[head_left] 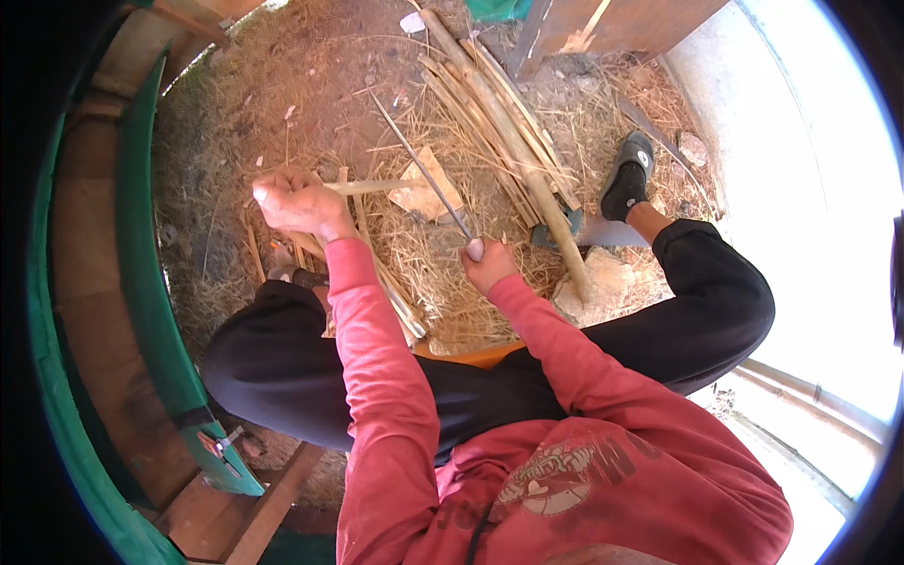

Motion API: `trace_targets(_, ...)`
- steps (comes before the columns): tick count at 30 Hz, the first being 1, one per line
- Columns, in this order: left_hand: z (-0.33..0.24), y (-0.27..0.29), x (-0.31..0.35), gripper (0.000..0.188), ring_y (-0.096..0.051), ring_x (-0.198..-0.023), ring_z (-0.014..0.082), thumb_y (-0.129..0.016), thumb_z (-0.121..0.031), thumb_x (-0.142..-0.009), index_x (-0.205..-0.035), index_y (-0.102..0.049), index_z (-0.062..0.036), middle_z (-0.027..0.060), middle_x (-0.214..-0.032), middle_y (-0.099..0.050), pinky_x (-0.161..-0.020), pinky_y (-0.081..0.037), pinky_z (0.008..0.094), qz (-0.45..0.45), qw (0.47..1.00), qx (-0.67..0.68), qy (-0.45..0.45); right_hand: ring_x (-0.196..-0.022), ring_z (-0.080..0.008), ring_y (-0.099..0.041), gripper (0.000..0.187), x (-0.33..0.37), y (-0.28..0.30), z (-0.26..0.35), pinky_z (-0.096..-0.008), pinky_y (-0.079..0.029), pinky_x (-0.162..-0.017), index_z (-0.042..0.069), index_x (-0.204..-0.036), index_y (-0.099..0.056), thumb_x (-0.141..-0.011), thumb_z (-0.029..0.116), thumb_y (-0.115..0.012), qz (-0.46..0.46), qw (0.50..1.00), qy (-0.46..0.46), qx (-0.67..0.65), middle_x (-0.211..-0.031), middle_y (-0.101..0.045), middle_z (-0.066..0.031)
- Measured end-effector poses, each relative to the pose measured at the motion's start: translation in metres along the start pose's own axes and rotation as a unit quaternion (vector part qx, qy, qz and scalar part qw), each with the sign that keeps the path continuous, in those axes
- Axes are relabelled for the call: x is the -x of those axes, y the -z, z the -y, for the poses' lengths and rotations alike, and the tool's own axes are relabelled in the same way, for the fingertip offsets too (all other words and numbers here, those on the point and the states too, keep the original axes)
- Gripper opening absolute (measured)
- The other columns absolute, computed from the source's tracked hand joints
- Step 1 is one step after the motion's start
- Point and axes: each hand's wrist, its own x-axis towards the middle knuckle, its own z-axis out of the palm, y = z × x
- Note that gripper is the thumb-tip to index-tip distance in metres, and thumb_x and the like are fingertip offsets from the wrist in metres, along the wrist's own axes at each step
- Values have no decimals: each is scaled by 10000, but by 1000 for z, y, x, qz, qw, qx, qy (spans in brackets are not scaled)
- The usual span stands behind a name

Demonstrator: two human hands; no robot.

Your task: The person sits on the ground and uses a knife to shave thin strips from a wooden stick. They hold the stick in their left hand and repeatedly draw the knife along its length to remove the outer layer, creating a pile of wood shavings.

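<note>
Looking down from the head camera, the person sits low over a floor strewn with straw and shavings (443, 254). The left hand (297, 202) is curled shut around one end of a pale split strip (377, 186), which runs out level to the person's right from the fist. The right hand (487, 264) is closed tight on the handle of a long thin blade (424, 169); the blade slants up and away to the left, passing close over the strip's free end.

A slip looks like the main danger: if the blade jumps off the thin strip, its edge could run toward the left fingers, which grip just along the same piece. The strip may also split off-line or snap if it is pressed unevenly.

The strip lies inside the left fist at one end, with its other end near the blade, well clear of the right fingers. A bundle of split cane lengths (508, 132) lies just beyond, near a dark shoe (629, 179).
</note>
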Motion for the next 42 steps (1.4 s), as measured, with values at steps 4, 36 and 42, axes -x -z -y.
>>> trace_targets(4,-1,-10,9,454,-329,-461,102,-329,-407,-956,-636,-327,-84,26,-541,-372,-420,-246,252,52,998,-20,-37,-929,-401,-647,375,-16,-23,-60,-464,-507,-856,-20,-914,-663,-849,348,-622,55,989,-96,100,-932,-666,-251)
trace_targets(36,-4,19,2,294,-209,-504,94,-411,-282,-841,-639,-256,-135,-8,-566,-262,-464,-134,261,79,979,169,83,-927,-379,-649,337,-5,-16,-24,-442,-518,-834,-21,-975,-671,-747,228,-682,62,991,-111,37,-981,-666,-252)
trace_targets(42,-7,10,8,279,-225,-509,95,-400,-285,-845,-650,-263,-138,-4,-564,-265,-463,-149,257,53,985,146,70,-977,-366,-648,378,-17,-28,-47,-435,-517,-867,-25,-1028,-648,-798,275,-640,-31,996,-16,81,-1039,-650,-261)
